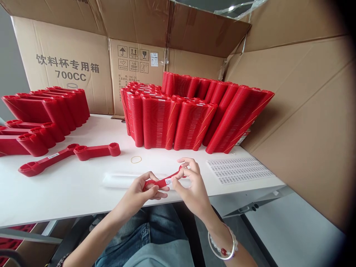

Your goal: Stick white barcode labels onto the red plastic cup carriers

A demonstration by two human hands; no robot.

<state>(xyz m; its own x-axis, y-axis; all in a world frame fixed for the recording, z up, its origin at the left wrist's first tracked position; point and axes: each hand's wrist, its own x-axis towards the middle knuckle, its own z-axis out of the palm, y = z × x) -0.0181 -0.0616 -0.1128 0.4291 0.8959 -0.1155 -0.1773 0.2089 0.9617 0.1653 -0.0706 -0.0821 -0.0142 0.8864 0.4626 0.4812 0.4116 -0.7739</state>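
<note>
A red plastic double-ring cup carrier, a flat strip with a ring at each end, is held just above the table's front edge. My left hand is closed round its left ring. At the other end, my right hand grips near the right ring, its thumb against a small white barcode label on the strip. Beneath both hands lies a translucent white plastic sleeve. To the right is a sheet of barcode labels. A yellow rubber band rests just beyond the sleeve.
Tall stacks of red carriers stand at the back, some banded. More stacks fill the left side, with two short stacks lying nearer. Cardboard boxes wall the white table at the back and right.
</note>
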